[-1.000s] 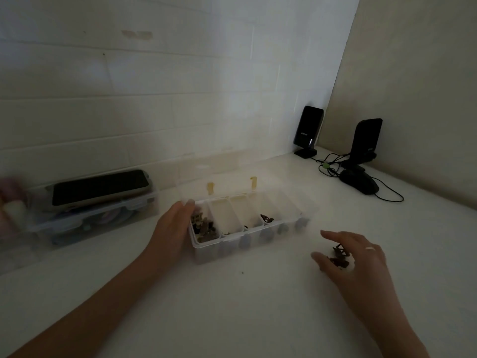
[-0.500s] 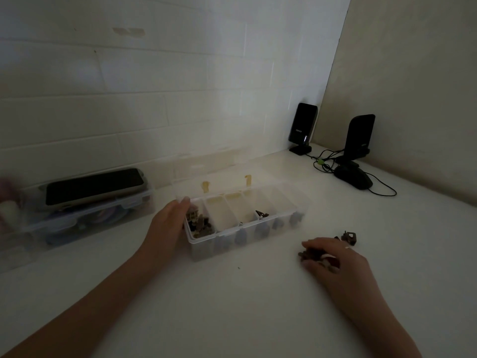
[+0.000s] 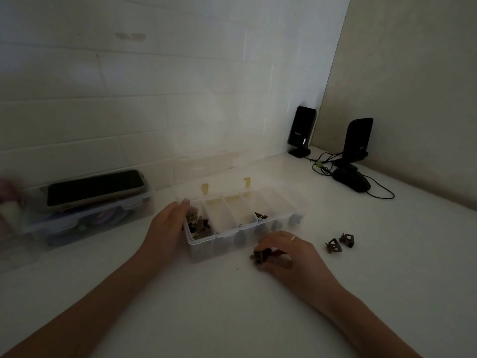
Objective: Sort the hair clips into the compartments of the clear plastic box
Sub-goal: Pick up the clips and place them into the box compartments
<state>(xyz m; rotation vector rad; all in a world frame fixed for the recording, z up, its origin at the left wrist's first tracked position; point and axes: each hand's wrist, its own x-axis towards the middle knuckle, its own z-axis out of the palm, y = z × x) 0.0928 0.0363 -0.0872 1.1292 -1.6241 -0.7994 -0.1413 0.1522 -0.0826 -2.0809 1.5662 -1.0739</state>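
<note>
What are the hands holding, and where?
Right hand pinches a small dark brown hair clip in its fingertips; which part is unclear. Left hand holds the clear plastic box by its left end.

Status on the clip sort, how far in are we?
Partway. Done: a pile of clips sits in the leftmost compartment of the clear plastic box, and a single clip lies nearer the middle. In hand: the right hand pinches a dark clip in front of the box; the left hand grips its left end. Left: two clips on the table to the right.
</note>
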